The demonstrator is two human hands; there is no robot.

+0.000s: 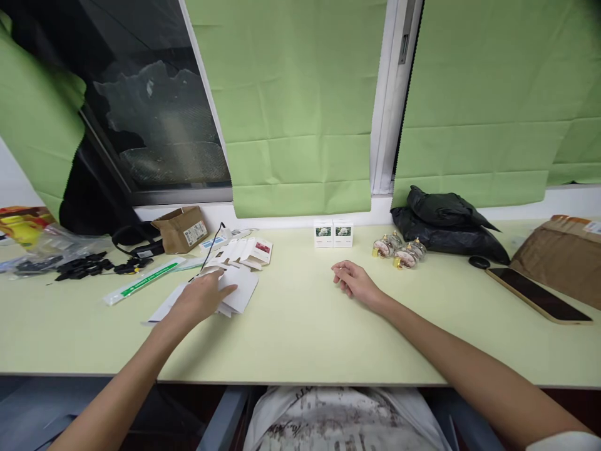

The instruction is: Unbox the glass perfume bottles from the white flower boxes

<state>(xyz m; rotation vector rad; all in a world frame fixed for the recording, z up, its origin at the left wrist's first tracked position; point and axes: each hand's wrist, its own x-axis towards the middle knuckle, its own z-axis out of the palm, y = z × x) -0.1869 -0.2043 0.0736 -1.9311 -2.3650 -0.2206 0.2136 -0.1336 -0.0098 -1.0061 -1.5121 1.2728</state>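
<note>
My left hand [203,295] is over a stack of flattened white cartons [244,291] on the left of the table. Its thumb is spread away from the fingers and lies over the cartons; the fingertips are partly hidden. More folded white cartons [238,252], one with a red picture, lie just beyond it. My right hand [355,283] rests on the tabletop with its fingers loosely curled in and nothing visible in them. Two small white boxes with green pictures [323,233] stand side by side beyond it. To its right are several clear, gold-capped ornaments [406,255].
On the right lie a black plastic bag [446,225], a round black cap [479,262], a phone [539,294] and a brown package [561,260]. A cardboard box [181,230], a green-striped plastic packet [145,280] and black cables [84,266] occupy the left. The table's front edge [300,383] is near my body.
</note>
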